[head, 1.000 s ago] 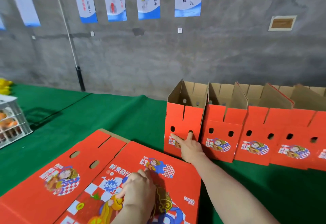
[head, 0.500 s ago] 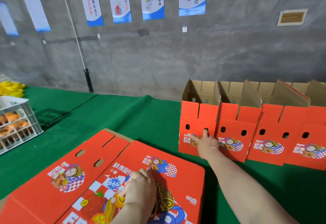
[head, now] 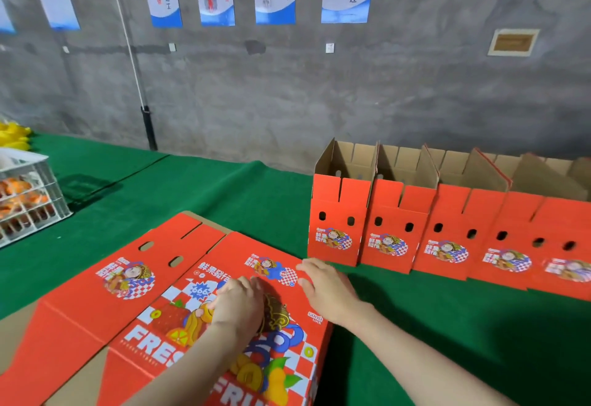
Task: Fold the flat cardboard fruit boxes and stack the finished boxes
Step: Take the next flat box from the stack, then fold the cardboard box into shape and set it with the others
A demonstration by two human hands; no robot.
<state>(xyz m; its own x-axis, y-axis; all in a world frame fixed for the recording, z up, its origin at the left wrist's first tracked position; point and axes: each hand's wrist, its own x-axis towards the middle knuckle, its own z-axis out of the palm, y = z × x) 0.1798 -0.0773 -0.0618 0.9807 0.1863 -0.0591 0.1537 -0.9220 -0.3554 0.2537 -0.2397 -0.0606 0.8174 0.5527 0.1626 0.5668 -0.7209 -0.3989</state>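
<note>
— Nearest first: what is found to have changed?

— Little is changed at the left hand (head: 238,306). It is kept knuckles-up on the printed face of the top flat box (head: 224,246), fingers bent under. Whether anything is pinched beneath them cannot be told.

— And the right hand (head: 327,289)?

— It has been drawn back. A moment ago it was pressed against the front of the leftmost folded box (head: 339,214). Now it is laid, fingers loosely spread and nothing gripped, on the right edge of the flat box.

— Where is that folded box left?

— It is stood upright on the green cloth (head: 224,194), top flaps open, touching the next in the row of folded boxes (head: 447,230) along the wall. No hand is on it.

— What is meant for the task?

— That box is judged placed. A fresh blank is likely to be taken up next, since both hands are set on it. It is to be noted that the finished boxes are lined side by side, not piled.

— Anything beyond?

— A white crate (head: 28,201) of orange fruit is seen far left.
</note>
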